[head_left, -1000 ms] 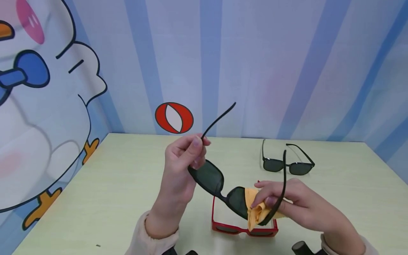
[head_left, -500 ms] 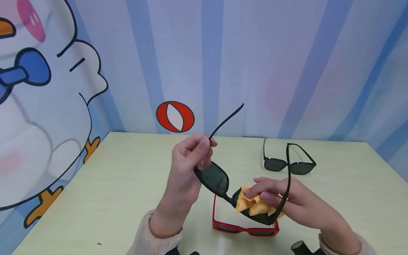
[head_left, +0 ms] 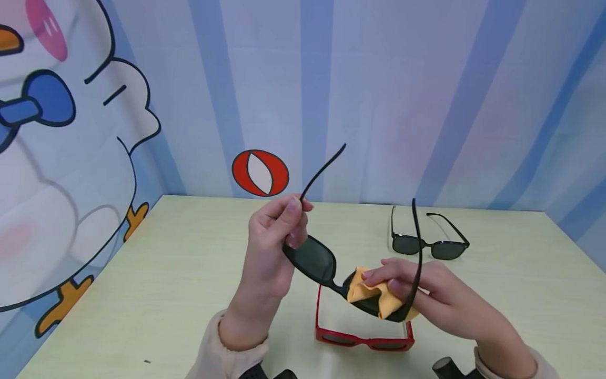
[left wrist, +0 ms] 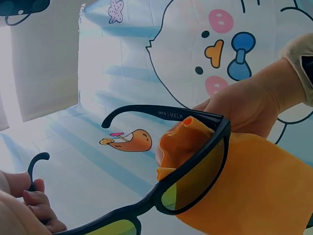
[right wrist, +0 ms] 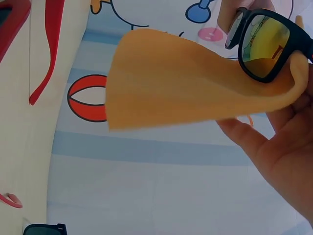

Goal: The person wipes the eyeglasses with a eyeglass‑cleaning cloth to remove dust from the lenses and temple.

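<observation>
Wiping, it seems: my left fingers (head_left: 290,217) pinch the black sunglasses (head_left: 318,261), my right fingers (head_left: 387,270) pinch the orange cloth (head_left: 361,293) around one lens (left wrist: 203,177). Next calls for gentle pressure.

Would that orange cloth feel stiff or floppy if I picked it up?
The orange cloth is probably floppy: it crumples into folds where the right hand grips it. It is likely light, since the right wrist view shows a thin sheet. Pushed, it would likely bunch, as those folds suggest.

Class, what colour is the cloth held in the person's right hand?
The cloth is plain yellow-orange; it shows best in the right wrist view.
</observation>
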`<action>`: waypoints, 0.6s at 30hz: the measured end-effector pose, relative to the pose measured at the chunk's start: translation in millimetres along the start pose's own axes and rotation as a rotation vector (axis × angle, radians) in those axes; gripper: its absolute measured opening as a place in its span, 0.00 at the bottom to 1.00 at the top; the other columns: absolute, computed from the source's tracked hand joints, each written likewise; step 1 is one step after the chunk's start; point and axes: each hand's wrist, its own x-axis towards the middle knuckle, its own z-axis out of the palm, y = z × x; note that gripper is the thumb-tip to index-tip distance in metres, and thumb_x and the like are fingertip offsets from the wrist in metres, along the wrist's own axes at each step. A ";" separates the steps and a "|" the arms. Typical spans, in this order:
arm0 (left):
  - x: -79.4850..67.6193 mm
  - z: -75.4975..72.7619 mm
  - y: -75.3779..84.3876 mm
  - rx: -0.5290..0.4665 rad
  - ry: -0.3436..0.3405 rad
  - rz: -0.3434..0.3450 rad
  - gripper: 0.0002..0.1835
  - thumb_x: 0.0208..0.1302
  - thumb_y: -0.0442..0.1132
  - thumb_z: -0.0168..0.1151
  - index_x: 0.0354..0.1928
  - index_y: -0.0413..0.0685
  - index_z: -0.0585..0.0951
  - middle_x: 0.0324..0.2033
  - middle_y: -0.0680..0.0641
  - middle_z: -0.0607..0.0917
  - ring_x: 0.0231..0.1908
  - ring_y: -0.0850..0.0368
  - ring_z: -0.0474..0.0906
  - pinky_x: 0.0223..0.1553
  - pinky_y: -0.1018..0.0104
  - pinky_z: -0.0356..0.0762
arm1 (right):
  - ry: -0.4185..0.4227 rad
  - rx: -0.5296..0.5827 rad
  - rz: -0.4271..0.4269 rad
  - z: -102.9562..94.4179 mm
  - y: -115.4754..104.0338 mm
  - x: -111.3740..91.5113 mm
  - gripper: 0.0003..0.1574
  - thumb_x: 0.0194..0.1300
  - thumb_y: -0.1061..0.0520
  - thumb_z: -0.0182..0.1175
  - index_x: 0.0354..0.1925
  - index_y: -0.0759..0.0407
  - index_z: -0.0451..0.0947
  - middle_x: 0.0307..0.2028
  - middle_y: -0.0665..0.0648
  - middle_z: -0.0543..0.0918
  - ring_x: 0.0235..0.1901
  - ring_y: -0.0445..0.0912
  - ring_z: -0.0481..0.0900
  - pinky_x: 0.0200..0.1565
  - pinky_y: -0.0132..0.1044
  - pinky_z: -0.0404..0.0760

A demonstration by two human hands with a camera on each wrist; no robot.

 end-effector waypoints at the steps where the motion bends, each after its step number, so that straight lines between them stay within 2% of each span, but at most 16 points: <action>1: 0.1 0.0 0.0 0.004 0.000 0.003 0.14 0.52 0.52 0.68 0.29 0.49 0.82 0.16 0.55 0.66 0.18 0.62 0.58 0.26 0.70 0.54 | 0.010 -0.026 -0.005 -0.4 -0.5 -0.1 0.26 0.63 0.77 0.48 0.49 0.52 0.75 0.41 0.50 0.80 0.33 0.39 0.77 0.34 0.31 0.76; 5: -0.2 -0.2 0.2 0.017 -0.001 0.014 0.13 0.55 0.51 0.67 0.29 0.49 0.82 0.16 0.55 0.67 0.19 0.62 0.58 0.26 0.70 0.55 | 0.036 -0.090 0.000 -2.1 -2.2 -2.1 0.24 0.64 0.74 0.50 0.48 0.49 0.76 0.39 0.46 0.80 0.33 0.38 0.77 0.35 0.30 0.75; 8: -0.7 -1.1 0.5 0.018 0.004 0.016 0.12 0.56 0.50 0.66 0.29 0.49 0.82 0.16 0.55 0.67 0.19 0.62 0.58 0.26 0.70 0.54 | 0.023 -0.041 0.015 -4.7 -3.2 -4.4 0.24 0.65 0.74 0.49 0.49 0.50 0.76 0.40 0.47 0.80 0.34 0.39 0.77 0.37 0.32 0.76; 12: -0.6 -1.6 1.3 0.013 0.009 0.019 0.11 0.59 0.48 0.64 0.29 0.49 0.81 0.16 0.54 0.67 0.19 0.62 0.57 0.26 0.70 0.54 | -0.012 0.102 -0.027 -9.8 -1.9 -8.3 0.26 0.65 0.78 0.42 0.52 0.58 0.74 0.48 0.53 0.79 0.45 0.43 0.78 0.47 0.32 0.74; 18: 0.9 0.2 0.4 -0.012 -0.014 0.007 0.11 0.59 0.49 0.64 0.29 0.49 0.82 0.16 0.55 0.68 0.19 0.62 0.58 0.26 0.71 0.55 | -0.116 0.416 -0.079 -17.3 4.6 -17.9 0.34 0.59 0.85 0.33 0.59 0.67 0.64 0.57 0.57 0.73 0.59 0.47 0.70 0.58 0.32 0.66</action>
